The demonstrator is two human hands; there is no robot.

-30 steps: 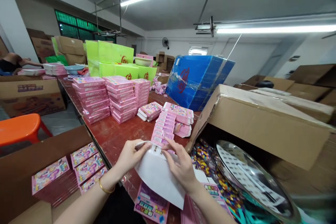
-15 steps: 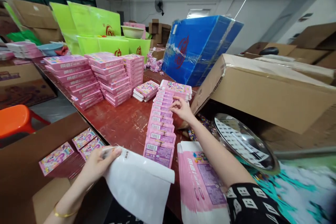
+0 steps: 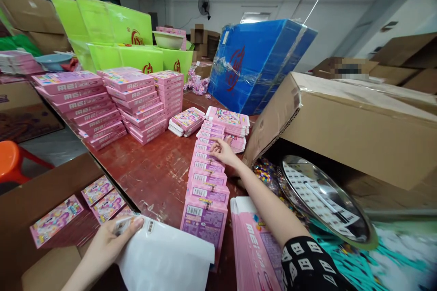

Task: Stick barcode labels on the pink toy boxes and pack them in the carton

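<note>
Table (image 3: 146, 175): row of overlapping packets (image 3: 205, 177), centre; three box stacks (image 3: 139, 104), left of row; crate (image 3: 256, 66), behind row; tilted carton (image 3: 358, 132), right, with tray (image 3: 329, 173) at its opening; open carton (image 3: 30, 198), holding packed boxes (image 3: 106, 205), beside table's left edge.

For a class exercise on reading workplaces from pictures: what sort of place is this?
Probably a packing workshop: pink boxes stand in stacks on a red table, a big brown carton sits beside them, and the left hand holds a white sheet.
</note>
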